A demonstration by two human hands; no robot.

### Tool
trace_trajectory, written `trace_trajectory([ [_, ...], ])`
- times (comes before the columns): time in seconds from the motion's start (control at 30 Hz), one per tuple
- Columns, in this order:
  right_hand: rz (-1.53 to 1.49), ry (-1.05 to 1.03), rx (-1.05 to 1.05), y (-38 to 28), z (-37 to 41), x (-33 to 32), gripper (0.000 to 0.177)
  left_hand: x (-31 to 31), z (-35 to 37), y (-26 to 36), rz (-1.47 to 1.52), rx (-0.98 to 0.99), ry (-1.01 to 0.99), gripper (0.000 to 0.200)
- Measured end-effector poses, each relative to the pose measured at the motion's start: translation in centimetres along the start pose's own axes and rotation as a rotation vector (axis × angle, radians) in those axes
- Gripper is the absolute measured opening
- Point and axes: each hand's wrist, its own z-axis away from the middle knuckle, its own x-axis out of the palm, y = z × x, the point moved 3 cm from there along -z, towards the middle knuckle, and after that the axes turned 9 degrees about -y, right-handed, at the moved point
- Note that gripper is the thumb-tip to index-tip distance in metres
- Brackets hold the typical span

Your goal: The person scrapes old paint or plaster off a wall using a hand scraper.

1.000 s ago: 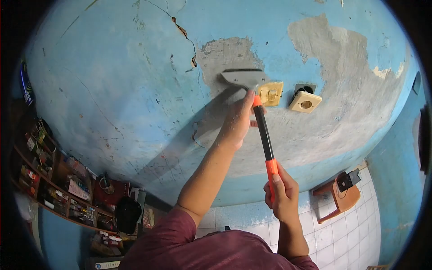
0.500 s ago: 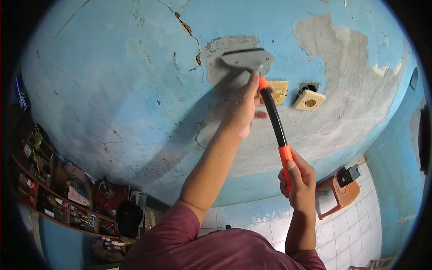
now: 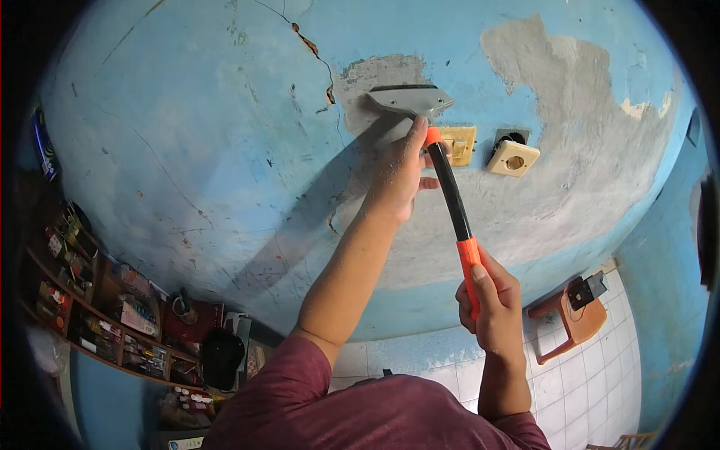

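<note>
Both my hands are on a long-handled scraper (image 3: 452,191) with a black and orange handle. Its grey head (image 3: 410,100) lies across a bare grey patch on the blue wall (image 3: 217,112), dark edge upward. My right hand (image 3: 495,304) wraps around the lower orange grip. Up by the neck, my left hand (image 3: 397,176) presses its thumb along the tool, its other fingers partly hidden behind the handle. Just right of the neck is a yellowed switch plate (image 3: 462,145), partly covered by my left hand's fingers. Beside it, a socket (image 3: 514,161) hangs out of its wall box.
A jagged crack (image 3: 309,46) runs down the wall left of the scraper head. At right is another large bare patch (image 3: 562,97). Crowded shelves (image 3: 112,330) stand at lower left. An orange plastic stool (image 3: 581,322) with a dark device on it stands on the white tiles.
The scraper head has slid slightly down the wall, with both hands keeping hold. The camera view has shifted a little.
</note>
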Motion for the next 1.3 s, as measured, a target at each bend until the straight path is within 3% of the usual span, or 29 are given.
trace_trajectory([
  [0.63, -0.016, 0.013, -0.055, 2.5, -0.5, -0.5, 0.042, 0.3, 0.8, -0.7, -0.059, -0.006, 0.068, 0.047],
  [0.97, -0.019, 0.056, -0.036, 1.2, -1.1, -0.8, 0.042, 0.8, 0.2, 1.2, -0.057, -0.030, 0.044, 0.048],
  [1.03, -0.101, -0.050, -0.027, 0.1, -1.1, -1.1, 0.043, 0.6, 0.1, 0.9, -0.027, -0.012, 0.049, 0.049],
  [1.2, -0.026, 0.030, -0.013, 0.6, -0.4, -0.1, 0.043, 0.8, 0.7, 0.5, 0.007, -0.024, 0.050, 0.050],
  [1.3, -0.034, -0.032, -0.025, -0.2, -1.2, -0.6, 0.043, 0.8, 0.2, 1.5, -0.002, -0.018, 0.075, 0.050],
])
